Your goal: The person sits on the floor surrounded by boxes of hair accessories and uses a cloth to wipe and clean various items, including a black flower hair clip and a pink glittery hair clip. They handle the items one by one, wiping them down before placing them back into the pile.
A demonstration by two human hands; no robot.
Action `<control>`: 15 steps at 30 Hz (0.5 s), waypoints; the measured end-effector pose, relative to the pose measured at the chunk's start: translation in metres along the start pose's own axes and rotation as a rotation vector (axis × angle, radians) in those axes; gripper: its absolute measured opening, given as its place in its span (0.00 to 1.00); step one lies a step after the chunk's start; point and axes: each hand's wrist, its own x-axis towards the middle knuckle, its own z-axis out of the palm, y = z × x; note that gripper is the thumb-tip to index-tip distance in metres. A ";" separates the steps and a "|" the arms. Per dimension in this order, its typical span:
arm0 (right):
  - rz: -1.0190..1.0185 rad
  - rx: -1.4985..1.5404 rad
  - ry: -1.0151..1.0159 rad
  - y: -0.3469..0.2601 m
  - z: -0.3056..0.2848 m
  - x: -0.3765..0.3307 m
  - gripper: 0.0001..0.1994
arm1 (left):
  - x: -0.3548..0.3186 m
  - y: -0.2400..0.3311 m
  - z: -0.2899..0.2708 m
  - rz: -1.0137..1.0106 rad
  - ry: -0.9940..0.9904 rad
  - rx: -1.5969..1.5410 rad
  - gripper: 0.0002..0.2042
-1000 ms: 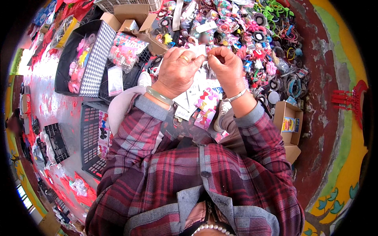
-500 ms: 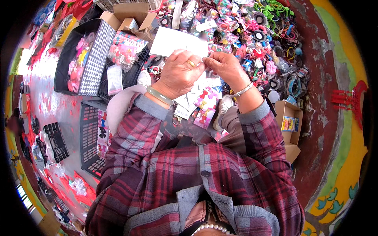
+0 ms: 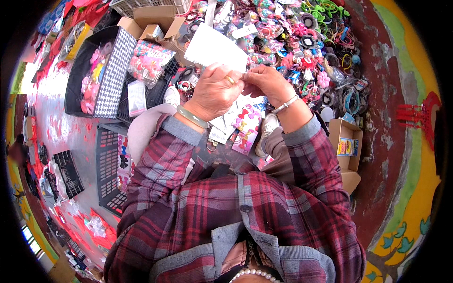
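Note:
A blank white card [image 3: 217, 46] stands out above my left hand [image 3: 213, 92], whose fingers are closed on its lower edge. My right hand [image 3: 270, 84] meets it at the card's lower right corner, thumb and fingers pinched together. Whatever lies in that pinch is too small to make out. Below the hands, between my feet, lies a pink card with colourful bow-shaped pieces [image 3: 246, 127]. Next to it are white cards [image 3: 222, 127], partly covered by my left wrist.
Many packaged hair accessories [image 3: 302, 52] are heaped ahead and to the right. On the left stand a houndstooth-sided box [image 3: 111, 70], a dark plastic basket [image 3: 107, 162] and an open cardboard box [image 3: 155, 19]. Another cardboard box [image 3: 347, 158] sits right of my knee.
The white card has tilted, its right side dropping and its upper edge rising. Both hands have shifted only slightly and stay together at its lower edge.

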 end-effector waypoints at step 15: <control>-0.177 0.104 0.070 0.011 0.012 0.006 0.08 | 0.005 -0.001 -0.006 -0.033 0.127 -0.044 0.08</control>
